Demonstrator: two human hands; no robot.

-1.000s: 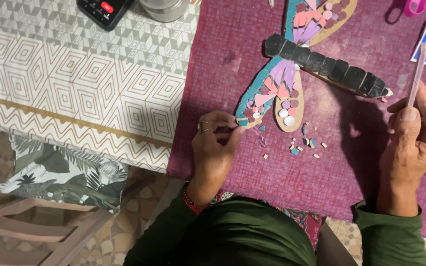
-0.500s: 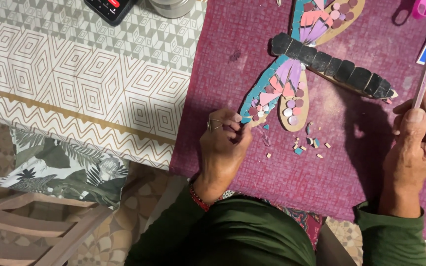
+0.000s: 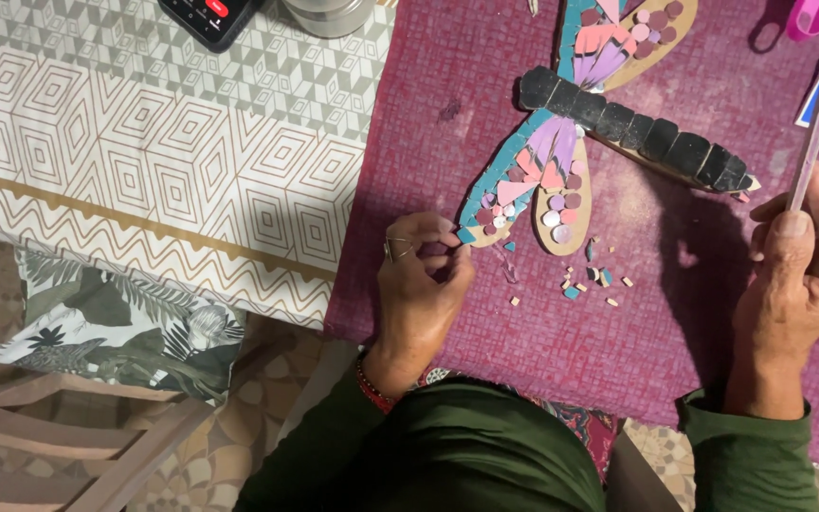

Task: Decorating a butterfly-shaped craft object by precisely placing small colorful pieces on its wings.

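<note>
Head view: left hand (image 3: 421,284) pinched at the dragonfly mosaic (image 3: 561,161) wing tip; what it grips is hidden. Right hand (image 3: 808,275) at 3 o'clock clamps a pink stick (image 3: 806,152). Loose tiles (image 3: 590,283) between hands. Phone (image 3: 209,14), tin (image 3: 326,14) at 11 o'clock.

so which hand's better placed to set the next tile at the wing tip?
Left, probably. The left hand is pinched right at the wing tip; whether it holds a tile is unclear. The right hand grips a stick, away from it.
</note>
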